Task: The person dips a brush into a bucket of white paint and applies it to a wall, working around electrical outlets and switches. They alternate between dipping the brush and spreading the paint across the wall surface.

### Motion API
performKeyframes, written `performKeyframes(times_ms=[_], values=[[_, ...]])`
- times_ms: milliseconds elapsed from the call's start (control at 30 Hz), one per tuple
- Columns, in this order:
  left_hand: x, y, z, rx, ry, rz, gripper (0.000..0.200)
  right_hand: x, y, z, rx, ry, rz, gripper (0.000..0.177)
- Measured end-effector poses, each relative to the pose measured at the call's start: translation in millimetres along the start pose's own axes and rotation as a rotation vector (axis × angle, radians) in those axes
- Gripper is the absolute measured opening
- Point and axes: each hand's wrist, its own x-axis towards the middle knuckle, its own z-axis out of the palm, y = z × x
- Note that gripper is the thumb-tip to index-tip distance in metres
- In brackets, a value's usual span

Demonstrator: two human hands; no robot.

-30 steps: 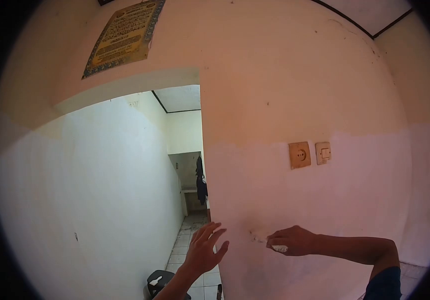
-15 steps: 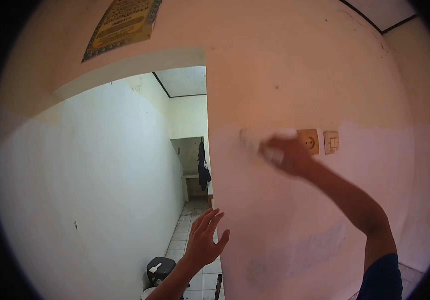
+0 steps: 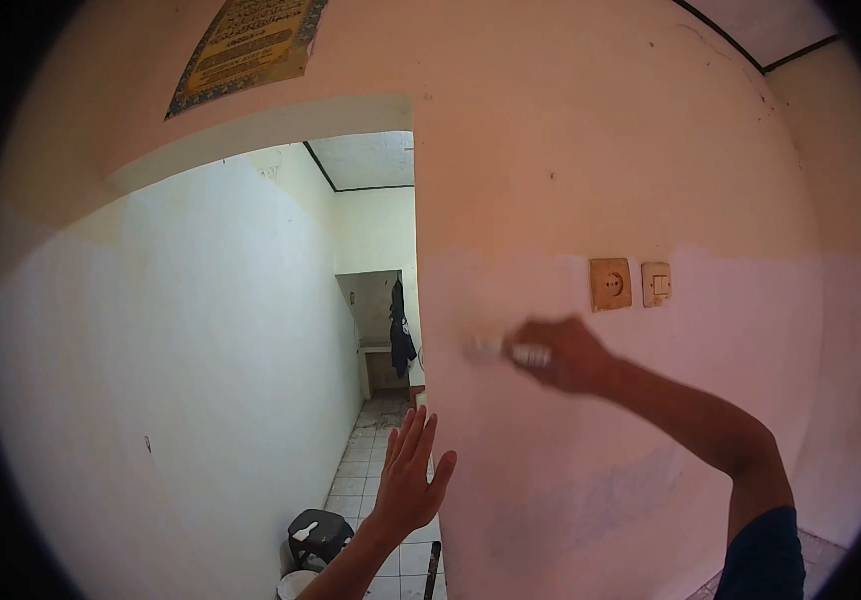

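My right hand (image 3: 573,357) is closed around a paintbrush (image 3: 529,354), its blurred bristle end pointing left at the wall (image 3: 551,450). The brush is below and left of the wall socket (image 3: 611,285). Fresh-looking pale paint covers the lower wall, with an uneven upper border against the older orange-beige surface. My left hand (image 3: 411,480) is raised in front of the doorway, near the wall's edge, fingers stretched out and holding nothing.
A light switch (image 3: 657,285) sits right of the socket. Through the doorway are a dark stool (image 3: 321,535), a white bucket (image 3: 296,583), a tiled floor (image 3: 356,470) and dark hanging clothing (image 3: 401,330). A framed-looking patterned poster (image 3: 246,50) is above the opening.
My right hand has moved the paintbrush down the wall, from beside the socket to below it. My left hand stays in nearly the same place, its fingers a little straighter.
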Motion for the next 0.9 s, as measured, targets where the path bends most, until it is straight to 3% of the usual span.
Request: performKeyframes(times_ms=[100,200,233,267,300,333,400,433,500,567,633,767,867,900], values=[[-2.9,6.0,-6.2,0.004,0.011,0.014,0.058,46.7,7.0,-30.4,-0.05,0.25,-0.1,0.018],[-6.4,9.5,-9.0,-0.008,0.017,0.015,0.057,47.5,14.8,-17.7,-0.153,0.229,-0.134,0.016],[-7.8,9.1,-8.9,-0.018,0.018,0.011,0.058,28.3,29.9,4.3,-0.176,0.056,-0.085,0.023],[-7.8,8.5,-9.6,-0.026,0.024,0.011,0.059,-1.3,43.9,34.1,-0.401,-0.02,-0.311,0.035],[-9.1,7.6,-11.5,-0.027,0.025,0.013,0.059,-28.9,29.1,47.7,-0.424,-0.228,-0.263,0.043],[-10.8,6.3,-14.2,-0.028,0.028,0.015,0.059,-54.2,12.1,57.7,-0.264,-0.192,-0.337,0.05],[-14.7,4.6,-18.4,-0.025,0.028,0.014,0.058,-104.4,-21.3,72.7,-0.025,-0.299,-0.31,0.044],[-14.6,3.7,-20.7,-0.02,0.03,0.015,0.058,-109.6,-42.3,65.2,0.149,-0.43,-0.196,0.031],[-15.0,2.8,-23.5,-0.016,0.035,0.011,0.058,-99.3,-64.0,49.1,0.373,-0.488,0.074,0.02],[-13.6,3.9,-26.7,-0.012,0.033,0.007,0.058,-69.8,-53.2,43.6,0.238,-0.4,-0.016,0.019],[-13.0,5.7,-27.1,-0.013,0.033,0.014,0.058,-25.2,-24.2,36.8,0.101,-0.286,0.079,0.02],[-12.4,10.4,-29.5,-0.012,0.034,0.02,0.058,67.6,0.6,-17.8,0.031,0.172,-0.043,0.019],[-12.7,10.0,-31.7,0.011,0.068,0.043,0.054,84.1,3.3,-24.4,0.06,0.256,-0.069,0.022],[-13.6,9.8,-32.3,0.011,0.069,0.039,0.054,73.8,3.4,-13.7,-0.037,0.135,-0.051,0.027]])
